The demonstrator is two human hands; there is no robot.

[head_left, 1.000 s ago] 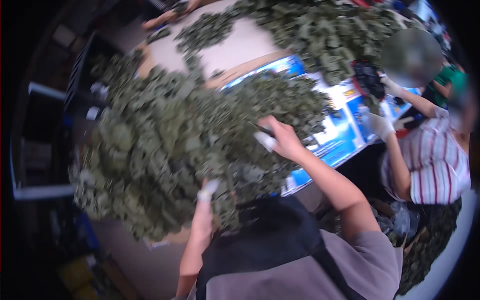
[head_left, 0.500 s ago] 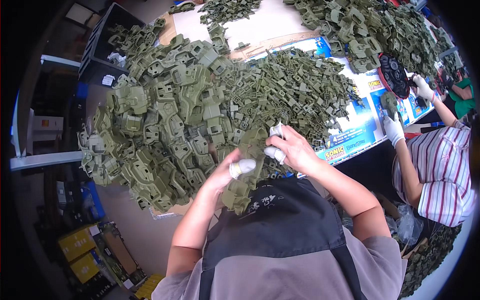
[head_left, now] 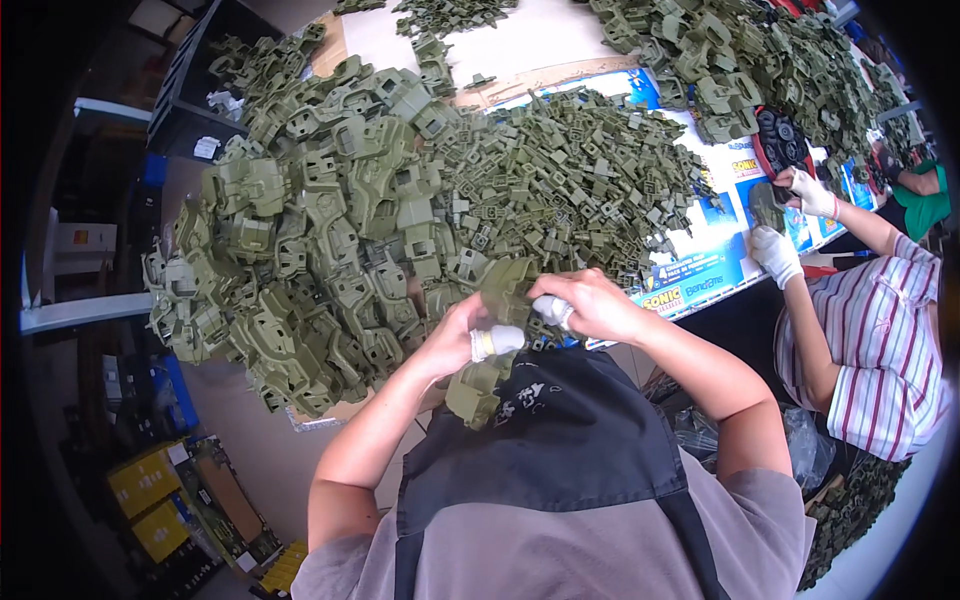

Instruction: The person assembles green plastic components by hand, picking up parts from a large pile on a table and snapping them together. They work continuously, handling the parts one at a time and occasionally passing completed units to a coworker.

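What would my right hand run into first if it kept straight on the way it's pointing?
Most likely the green plastic part in the left hand; it is right at the fingertips of the right hand, though depth makes any gap hard to judge.

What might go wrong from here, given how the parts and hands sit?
The green part in the left hand hangs over the apron; a loose grip might drop it.
Only some fingertips are wrapped in white, so bare skin on the right hand could get scraped.
The heap of larger parts crowds the table's near-left edge; a bump might send pieces off.
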